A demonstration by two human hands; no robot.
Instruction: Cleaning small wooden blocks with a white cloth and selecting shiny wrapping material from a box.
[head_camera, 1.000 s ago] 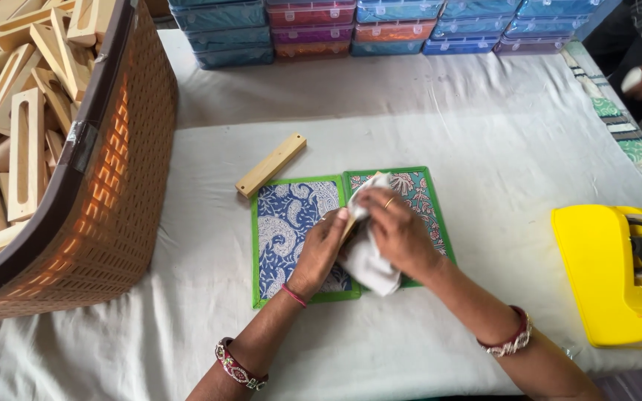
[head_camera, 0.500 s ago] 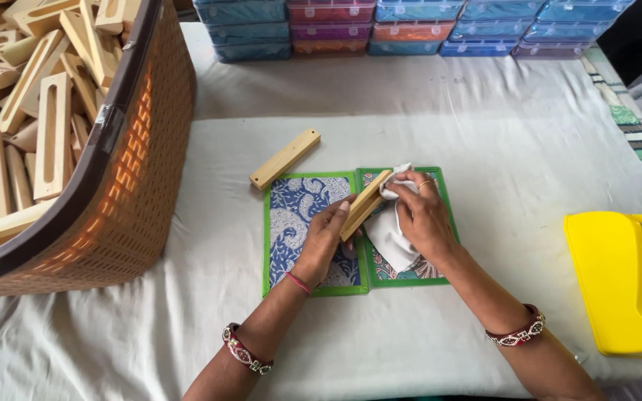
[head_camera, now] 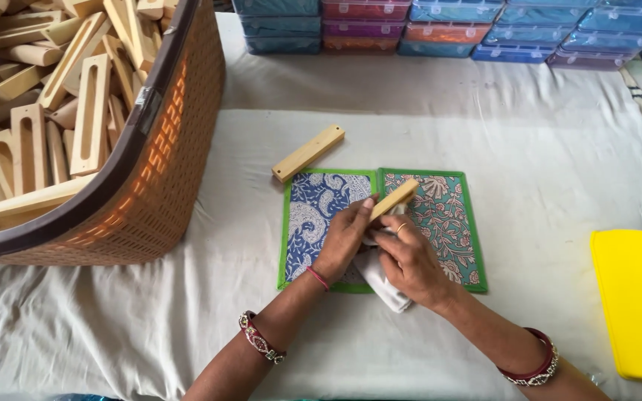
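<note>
L hand [head_camera: 345, 239] fingers grip a small wooden block [head_camera: 394, 199], tilted, over the middle of two green-edged patterned mats [head_camera: 451, 223] on the cloth-covered surface [head_camera: 544, 156]. R hand [head_camera: 410, 260] fingers clench a white cloth [head_camera: 384, 286] just under the block, touching it. 2nd wooden block [head_camera: 307, 152] lies apart, above the mats. Woven basket [head_camera: 157, 178] w/ wooden pieces at left; yellow device [head_camera: 637, 297] at right.

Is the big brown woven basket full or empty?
Full. The big brown woven basket is heaped to its rim with pale slotted wooden pieces.
</note>
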